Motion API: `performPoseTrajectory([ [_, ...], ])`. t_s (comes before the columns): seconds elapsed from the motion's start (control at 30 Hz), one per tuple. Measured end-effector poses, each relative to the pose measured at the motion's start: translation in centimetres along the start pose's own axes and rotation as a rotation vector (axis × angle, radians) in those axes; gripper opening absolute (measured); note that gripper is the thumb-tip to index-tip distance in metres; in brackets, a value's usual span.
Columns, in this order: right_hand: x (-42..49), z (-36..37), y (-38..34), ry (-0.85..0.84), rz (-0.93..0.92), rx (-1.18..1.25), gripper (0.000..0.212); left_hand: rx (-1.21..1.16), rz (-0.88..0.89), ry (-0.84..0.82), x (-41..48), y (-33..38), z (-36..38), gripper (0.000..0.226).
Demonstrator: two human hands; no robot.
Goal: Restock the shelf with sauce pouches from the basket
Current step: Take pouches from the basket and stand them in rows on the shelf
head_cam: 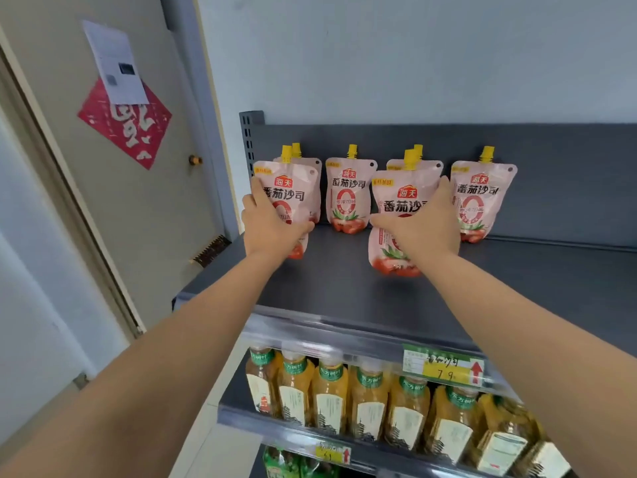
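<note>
Front-left pouch [289, 198] upright on grey top shelf [344, 288], left hand [272, 225] clamped on it: fingers on its left edge, thumb across lower front. Front-centre pouch [396, 215] gripped by right hand [424, 222], thumb over the front, fingers on the right edge. More pouches behind, one [348, 194] between, another [482, 198] far right. Juice bottles [365, 398] on shelf below.

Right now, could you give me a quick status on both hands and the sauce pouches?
Left hand and right hand each grip a pouch. Six pouches on top shelf. Nothing in the way.
</note>
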State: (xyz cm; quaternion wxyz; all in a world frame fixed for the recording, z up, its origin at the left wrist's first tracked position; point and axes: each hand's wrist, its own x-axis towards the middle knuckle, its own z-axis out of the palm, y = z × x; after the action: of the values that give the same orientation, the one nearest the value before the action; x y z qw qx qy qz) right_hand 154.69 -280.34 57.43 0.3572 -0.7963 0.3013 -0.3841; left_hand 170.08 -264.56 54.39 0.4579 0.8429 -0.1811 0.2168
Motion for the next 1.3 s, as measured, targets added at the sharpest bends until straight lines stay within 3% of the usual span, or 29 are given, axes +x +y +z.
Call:
performPoseTrajectory([
  [0.2, 1.8, 3.2, -1.2, 0.064, 0.020, -0.035, 0.114, -0.067, 0.032, -0.040, 4.1, -1.8, 2.8, 0.121],
  [0.5, 4.6, 7.3, -2.7, 0.177, 0.022, -0.051, 0.121, -0.167, 0.084, -0.088, 5.4, -3.0, 5.3, 0.120],
  [0.87, 4.9, 13.1, -1.9, 0.161, 0.013, -0.053, 0.127, -0.078, 0.111, -0.135, 6.7, -4.4, 4.9, 0.134],
  [1.3, 4.7, 14.7, -0.7, 0.142, -0.028, -0.095, 0.125, 0.174, 0.166, -0.202, 6.8, -6.7, 3.0, 0.148],
])
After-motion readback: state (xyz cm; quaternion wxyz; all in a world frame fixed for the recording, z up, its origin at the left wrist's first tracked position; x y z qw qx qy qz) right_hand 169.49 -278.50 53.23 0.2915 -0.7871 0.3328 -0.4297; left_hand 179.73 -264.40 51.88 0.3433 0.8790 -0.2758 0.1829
